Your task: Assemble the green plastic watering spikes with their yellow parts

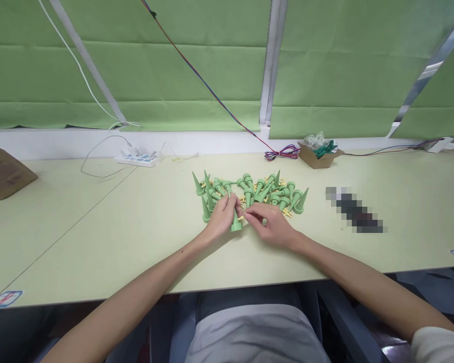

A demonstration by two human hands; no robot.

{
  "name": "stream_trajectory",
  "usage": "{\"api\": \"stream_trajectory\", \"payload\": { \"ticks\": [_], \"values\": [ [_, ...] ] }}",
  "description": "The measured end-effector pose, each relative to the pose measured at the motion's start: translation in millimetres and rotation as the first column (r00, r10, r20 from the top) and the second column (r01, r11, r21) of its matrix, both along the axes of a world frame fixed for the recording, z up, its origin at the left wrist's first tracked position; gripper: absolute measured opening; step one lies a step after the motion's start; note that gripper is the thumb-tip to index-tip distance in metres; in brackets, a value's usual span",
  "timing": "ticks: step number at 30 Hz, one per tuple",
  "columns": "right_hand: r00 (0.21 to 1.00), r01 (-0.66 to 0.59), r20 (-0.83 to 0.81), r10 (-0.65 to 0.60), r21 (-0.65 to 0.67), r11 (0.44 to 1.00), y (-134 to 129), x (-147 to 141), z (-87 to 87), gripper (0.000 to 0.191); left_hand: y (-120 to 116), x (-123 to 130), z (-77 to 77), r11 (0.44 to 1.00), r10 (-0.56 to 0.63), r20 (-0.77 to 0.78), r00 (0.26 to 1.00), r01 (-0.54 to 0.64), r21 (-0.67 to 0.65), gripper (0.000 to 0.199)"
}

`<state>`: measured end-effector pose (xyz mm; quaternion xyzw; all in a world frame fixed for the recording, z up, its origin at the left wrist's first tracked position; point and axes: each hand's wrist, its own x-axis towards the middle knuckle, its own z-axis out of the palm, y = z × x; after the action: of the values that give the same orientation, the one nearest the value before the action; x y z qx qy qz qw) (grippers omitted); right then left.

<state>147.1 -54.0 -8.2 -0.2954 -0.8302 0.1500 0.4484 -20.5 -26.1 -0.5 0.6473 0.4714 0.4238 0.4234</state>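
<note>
My left hand (pixel 223 215) is closed around a green plastic plant watering spike (pixel 235 224), its wide capped end pointing down toward me. My right hand (pixel 271 223) pinches a small yellow valve piece (pixel 241 218) at the side of that spike, close to the cap. Whether the piece sits in the spike's hole cannot be made out. Just beyond both hands lies a pile of similar green spikes (pixel 263 191), some standing on their caps with tips up. Small yellow valve pieces (pixel 287 213) are scattered among them.
A small cardboard box (pixel 318 157) with clear plastic and green material stands at the back, beside a coiled red-and-blue cable (pixel 282 153). At the back left is a white power strip (pixel 138 159). A brown paper bag (pixel 5 174) lies far left; a blurred dark object (pixel 355 210) lies right.
</note>
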Motion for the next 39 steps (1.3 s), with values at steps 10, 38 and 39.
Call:
{"api": "stream_trajectory", "payload": {
  "ticks": [10,38,39],
  "values": [
    [0.996,0.028,0.083,-0.02,-0.1,0.995,2.2,-0.1,-4.3,0.023,-1.2,-0.4,-3.6,0.997,0.023,-0.024,0.999,-0.022,0.079,0.04],
    [0.965,-0.251,-0.238,0.111,-0.714,0.653,5.5,-5.4,-5.0,0.041,-10.8,-2.4,2.7,0.938,0.017,-0.264,0.965,0.076,0.339,0.037],
    [0.961,-0.255,-0.262,0.087,-0.723,0.642,6.9,-5.6,-6.1,0.041,-10.8,-2.6,3.4,0.934,0.012,-0.274,0.962,0.087,0.346,0.038]
  ]
}}
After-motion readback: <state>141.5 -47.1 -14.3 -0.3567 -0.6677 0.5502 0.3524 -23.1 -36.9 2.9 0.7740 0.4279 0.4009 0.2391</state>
